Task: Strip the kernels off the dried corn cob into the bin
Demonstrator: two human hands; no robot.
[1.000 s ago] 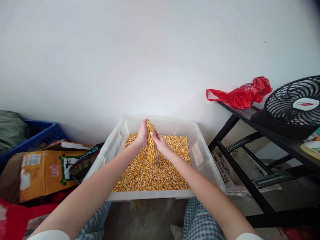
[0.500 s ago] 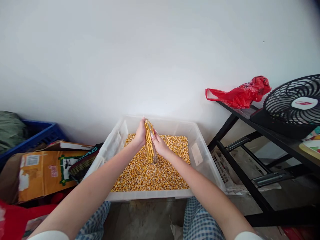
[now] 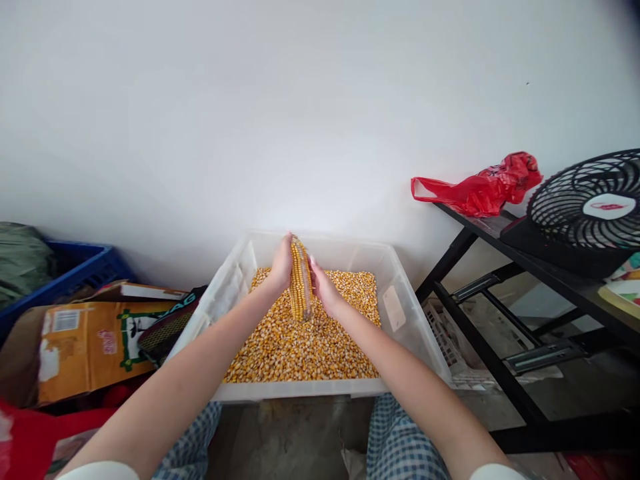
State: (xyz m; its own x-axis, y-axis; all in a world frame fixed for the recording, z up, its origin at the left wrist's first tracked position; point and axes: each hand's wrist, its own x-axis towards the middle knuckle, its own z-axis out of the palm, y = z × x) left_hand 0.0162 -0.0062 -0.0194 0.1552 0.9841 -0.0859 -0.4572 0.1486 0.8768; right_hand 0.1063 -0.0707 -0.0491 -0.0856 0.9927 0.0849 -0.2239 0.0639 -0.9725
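Observation:
An ear of corn [image 3: 301,283] stands nearly upright over the tub, its tip pointing down. Yellow kernels cover its left side, and a bare, paler strip runs down its right side. My left hand [image 3: 282,265] is closed round the upper left of the ear. From the right, my right hand [image 3: 323,287] holds the ear too, its thumb raised a little off the surface and its other fingers partly hidden behind the ear. Loose corn kernels [image 3: 300,357] lie spread below in a translucent plastic tub [image 3: 420,347].
On the right, a black table [image 3: 500,233] carries a red plastic bag [image 3: 480,190] and a black fan [image 3: 595,207]. To the left are a cardboard box [image 3: 95,347] and a blue crate [image 3: 97,267]. A white wall [image 3: 300,120] rises behind the tub.
My right hand has shifted slightly right, and its thumb has lifted from the ear. The lower end of the ear has risen slightly. My left hand has kept its grip.

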